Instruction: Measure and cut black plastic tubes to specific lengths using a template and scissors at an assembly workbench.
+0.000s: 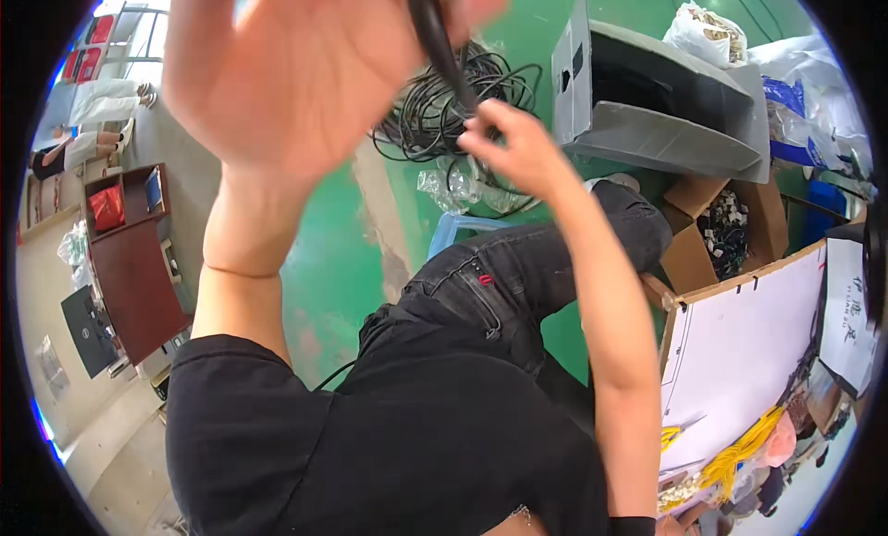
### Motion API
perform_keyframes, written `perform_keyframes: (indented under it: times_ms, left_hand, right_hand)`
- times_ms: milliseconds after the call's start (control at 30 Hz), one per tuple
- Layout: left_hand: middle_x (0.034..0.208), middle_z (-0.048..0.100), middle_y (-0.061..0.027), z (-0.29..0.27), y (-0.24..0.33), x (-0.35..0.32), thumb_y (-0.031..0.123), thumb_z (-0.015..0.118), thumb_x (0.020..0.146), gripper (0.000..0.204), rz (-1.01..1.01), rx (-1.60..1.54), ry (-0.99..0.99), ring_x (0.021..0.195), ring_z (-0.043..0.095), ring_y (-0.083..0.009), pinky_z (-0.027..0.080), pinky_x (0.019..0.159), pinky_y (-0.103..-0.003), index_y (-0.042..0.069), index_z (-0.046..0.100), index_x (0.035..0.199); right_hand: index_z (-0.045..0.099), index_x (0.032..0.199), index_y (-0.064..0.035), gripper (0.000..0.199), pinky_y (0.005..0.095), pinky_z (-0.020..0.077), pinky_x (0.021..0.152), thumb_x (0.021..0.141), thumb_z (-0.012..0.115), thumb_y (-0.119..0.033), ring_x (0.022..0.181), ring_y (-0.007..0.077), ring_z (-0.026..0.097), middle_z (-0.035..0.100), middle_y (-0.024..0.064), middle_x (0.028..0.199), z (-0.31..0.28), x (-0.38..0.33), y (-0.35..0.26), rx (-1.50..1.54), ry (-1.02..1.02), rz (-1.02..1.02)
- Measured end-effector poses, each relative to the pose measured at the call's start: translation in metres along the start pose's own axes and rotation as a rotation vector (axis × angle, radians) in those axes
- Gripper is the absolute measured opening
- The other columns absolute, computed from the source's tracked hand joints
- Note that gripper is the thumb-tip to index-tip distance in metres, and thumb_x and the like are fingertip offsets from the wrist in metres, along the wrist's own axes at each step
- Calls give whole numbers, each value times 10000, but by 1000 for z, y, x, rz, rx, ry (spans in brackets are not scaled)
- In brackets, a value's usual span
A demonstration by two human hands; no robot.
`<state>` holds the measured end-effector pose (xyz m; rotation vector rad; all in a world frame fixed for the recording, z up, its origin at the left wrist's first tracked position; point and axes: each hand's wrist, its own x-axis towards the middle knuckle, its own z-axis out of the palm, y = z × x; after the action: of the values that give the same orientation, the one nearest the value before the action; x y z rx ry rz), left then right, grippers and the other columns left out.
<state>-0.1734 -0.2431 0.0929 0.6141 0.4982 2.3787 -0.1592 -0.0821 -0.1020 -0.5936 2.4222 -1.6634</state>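
Observation:
My left hand [305, 64] is raised close to the camera, palm toward me, its fingers closed on a thick black cable [439, 46] near the top edge. The cable runs down and away to my right hand [513, 143], which pinches it lower down. Beyond both hands a tangled pile of black cables [435, 115] lies on the green floor [333, 258]. My black shirt and dark jeans [518, 277] fill the lower middle of the view.
A grey plastic crate [666, 120] lies tipped at the upper right, with a cardboard box of small parts [731, 231] below it. A white board [749, 351] and yellow cables [740, 453] sit at the right. Brown shelving [134, 268] stands at the left, clear plastic bags [462, 189] under the hands.

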Motion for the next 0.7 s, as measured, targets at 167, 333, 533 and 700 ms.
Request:
perform_keyframes:
  times_ms: [167, 333, 533, 700]
  left_hand:
    - [1002, 479, -165, -55, 53, 8, 319, 432, 911, 587, 375, 260, -21, 953, 510, -299, 416, 923, -383, -61, 226, 1308]
    - [965, 494, -192, -75, 107, -20, 217, 460, 804, 453, 829, 694, 447, 912, 485, -247, 401, 819, -329, -144, 437, 1075]
    - [977, 549, -218, -268, 273, -144, 76, 395, 882, 224, 871, 841, 914, 953, 537, -283, 432, 887, -369, -120, 494, 931]
    - [988, 587, -96, -372, 321, -269, 247, 444, 886, 309, 112, 1290, 1942, 928, 551, -197, 445, 772, -293, 0, 514, 1059]
  right_hand:
    - [547, 919, -13, 172, 224, 432, 693, 858, 572, -172, 755, 83, 539, 585, 26, 792, -75, -15, -6, -129, 329, 163]
    - [425, 1241, -26, 406, 253, 420, 846, 870, 549, -138, 987, 138, 545, 502, 128, 1212, -126, -76, -65, -197, 538, 334]
    - [372, 1273, -6, 402, 299, 400, 907, 887, 471, -67, 1044, 216, 542, 481, 159, 1232, -164, -203, -83, -429, 755, 453]
    - [354, 1283, 17, 471, 379, 304, 995, 874, 495, -169, 1175, 290, 432, 436, 181, 1275, -173, -276, -65, -642, 532, 522]
